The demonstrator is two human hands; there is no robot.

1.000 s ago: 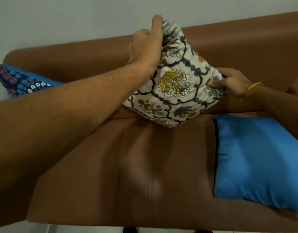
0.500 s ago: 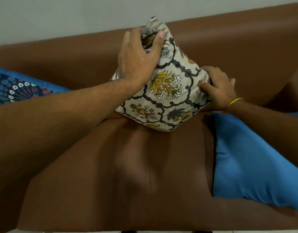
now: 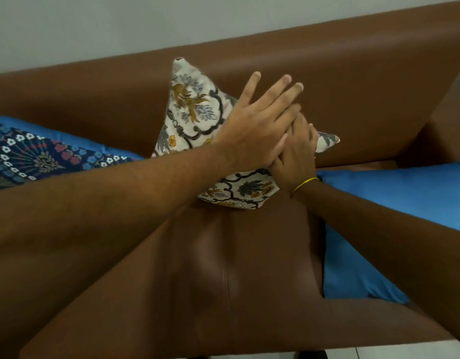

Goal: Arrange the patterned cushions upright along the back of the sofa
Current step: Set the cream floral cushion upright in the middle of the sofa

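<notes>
A cream cushion with a dark floral pattern (image 3: 192, 110) stands on one corner against the brown sofa back (image 3: 353, 81), in the middle of the sofa. My left hand (image 3: 257, 123) lies flat over its front with fingers spread and straight. My right hand (image 3: 296, 154), with a yellow band at the wrist, rests on the cushion's right side, partly under my left hand. A dark blue cushion with a flower pattern (image 3: 29, 154) lies at the far left, partly hidden by my left forearm.
A plain blue cushion (image 3: 394, 200) lies flat on the right part of the seat, under my right forearm. The brown seat (image 3: 223, 268) stretches in front of the cream cushion. A grey wall rises behind the sofa.
My left hand let go of the cushion's top corner and slid right, now flat on its front over my right hand. The cushion's top corner now stands free.
</notes>
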